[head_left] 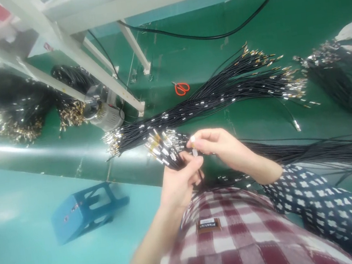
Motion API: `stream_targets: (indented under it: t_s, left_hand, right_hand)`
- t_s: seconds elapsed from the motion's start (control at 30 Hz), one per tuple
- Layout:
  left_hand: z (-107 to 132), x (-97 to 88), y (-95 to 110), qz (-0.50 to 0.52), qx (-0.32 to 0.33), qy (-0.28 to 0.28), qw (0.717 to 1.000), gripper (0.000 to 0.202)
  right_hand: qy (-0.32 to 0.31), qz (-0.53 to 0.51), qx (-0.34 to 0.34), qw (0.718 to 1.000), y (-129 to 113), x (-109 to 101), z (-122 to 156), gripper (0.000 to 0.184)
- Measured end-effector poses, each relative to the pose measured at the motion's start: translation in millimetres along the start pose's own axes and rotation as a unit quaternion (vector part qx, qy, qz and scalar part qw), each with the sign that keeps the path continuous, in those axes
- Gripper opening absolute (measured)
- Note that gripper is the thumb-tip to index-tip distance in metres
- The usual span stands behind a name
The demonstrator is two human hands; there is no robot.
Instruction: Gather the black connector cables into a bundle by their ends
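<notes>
My left hand (182,175) is closed round a bunch of black cables (174,163), whose silver and amber tips fan out past the fingers to the upper left. Between its thumb and fingers one single cable end stands apart from the bunch. My right hand (219,145) pinches that cable end (194,147), which has a white top and a clear or silvery lower part. Just beyond both hands a long bundle of black cables (198,104) with metal ends lies across the green surface. More loose cable ends (175,138) lie right behind my hands.
Red-handled scissors (182,88) lie behind the long bundle. A grey motor-like device (104,113) stands by the pale metal frame (88,65). Further cable heaps (17,102) are at the left, others (316,151) at the right. A blue stool (82,213) lies on the floor.
</notes>
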State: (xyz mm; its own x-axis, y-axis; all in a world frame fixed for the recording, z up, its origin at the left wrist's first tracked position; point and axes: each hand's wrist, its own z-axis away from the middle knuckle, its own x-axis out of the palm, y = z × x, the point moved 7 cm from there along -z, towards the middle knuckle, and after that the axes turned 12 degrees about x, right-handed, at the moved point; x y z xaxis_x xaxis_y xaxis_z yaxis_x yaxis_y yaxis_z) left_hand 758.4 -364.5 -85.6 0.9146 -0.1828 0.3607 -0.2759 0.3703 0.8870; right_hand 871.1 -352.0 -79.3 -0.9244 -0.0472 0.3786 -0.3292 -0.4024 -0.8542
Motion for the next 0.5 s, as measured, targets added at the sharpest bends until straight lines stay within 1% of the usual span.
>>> stream_targets:
  t_s: [0.1, 0.2, 0.33, 0.4, 0.5]
  left_hand:
    - [-0.7, 0.1, -0.5, 0.004, -0.003, -0.006, 1.000, 0.033]
    - [-0.6, -0.3, -2.7, -0.001, -0.014, -0.016, 1.000, 0.032]
    - [0.9, -2.1, -5.1, -0.005, -0.021, -0.008, 1.000, 0.034]
    - [1.5, -2.5, -4.8, 0.001, -0.018, -0.004, 1.000, 0.035]
    - [1.3, -3.5, -3.7, 0.008, -0.016, -0.002, 1.000, 0.032]
  right_hand:
    - [0.005, 0.018, -0.001, 1.000, -7.7, 5.7, 2.4, 0.027]
    - [0.014, 0.059, -0.010, 0.998, -12.7, 7.0, 3.8, 0.027]
    - [-0.007, 0.096, -0.016, 0.995, -12.9, 7.1, 3.4, 0.031]
    - [-0.016, 0.116, -0.031, 0.993, -13.6, 5.8, 3.1, 0.035]
    - [0.006, 0.133, -0.040, 0.990, -11.8, -1.2, 3.5, 0.035]
